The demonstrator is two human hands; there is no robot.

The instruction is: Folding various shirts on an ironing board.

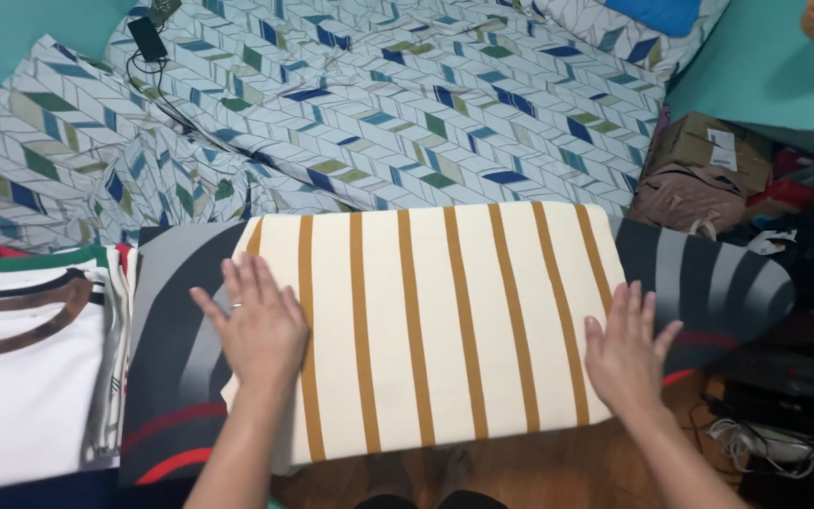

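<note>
Nearest the camera, both hands lie flat, palms down, on a folded cream cloth with mustard-brown stripes (435, 325): the left hand (258, 325) presses its left edge with fingers straight and slightly spread, a ring on one of them, and the right hand (626, 351) rests on the right edge, fingers likewise extended and a little apart, gripping nothing. The striped cloth sits on a dark grey fabric with pale curved bands and red arcs (176, 377), which shows past it on both sides; the near edge of the pile overhangs a brown wooden floor (539, 471). To the left, touching the grey fabric, stands a stack of folded white shirts with brown and green collar trims (25, 377). Beyond lies a bed sheet printed with blue, green and grey chevrons (379, 113), rumpled at the left, with a black phone on a cable (148, 40) at its far corner. At the right are a brown cardboard box (708, 151) and a heap of dark clutter. Judging from this, uneven pressure could drag the folded cloth askew or crease its top layer, and since it reaches the near edge, a push toward the body might slide it off onto the floor.
</note>
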